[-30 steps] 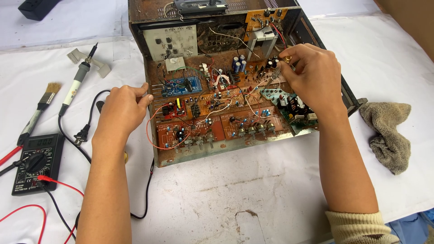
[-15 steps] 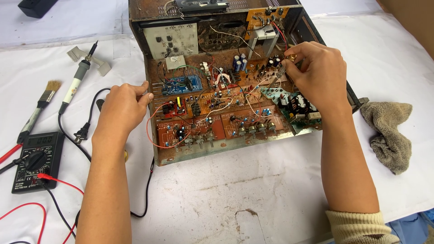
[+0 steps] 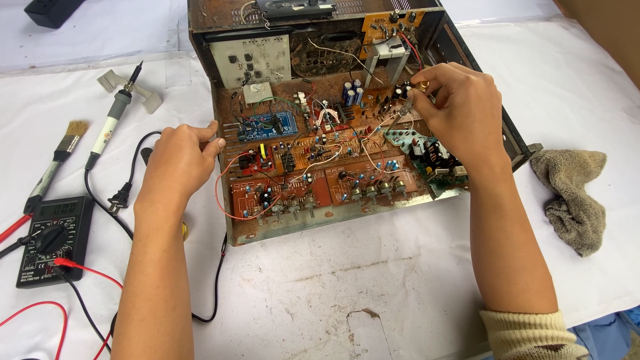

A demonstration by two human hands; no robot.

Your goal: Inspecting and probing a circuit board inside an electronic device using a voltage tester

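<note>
Rusty open metal chassis [image 3: 230, 220] packed with brown circuit boards sits at centre of the white-covered table [image 3: 373, 293], slightly toward 12 o'clock. Right hand [image 3: 460, 110] over the chassis's 2 o'clock corner, fingertips pinched on a small brass-coloured round part [image 3: 423, 85]. Left hand [image 3: 180, 160] at the chassis's 9 o'clock wall, fingers curled, thumb and forefinger touching the rim; whether it grips anything, cannot tell. Hands well apart. Outward: soldering iron with grey handle [image 3: 113, 123] at 10 o'clock, small bristle brush [image 3: 60, 150] beside it, black multimeter with red leads [image 3: 50, 240] at 8 o'clock, crumpled grey-brown rag [image 3: 577, 197] at 3 o'clock.
</note>
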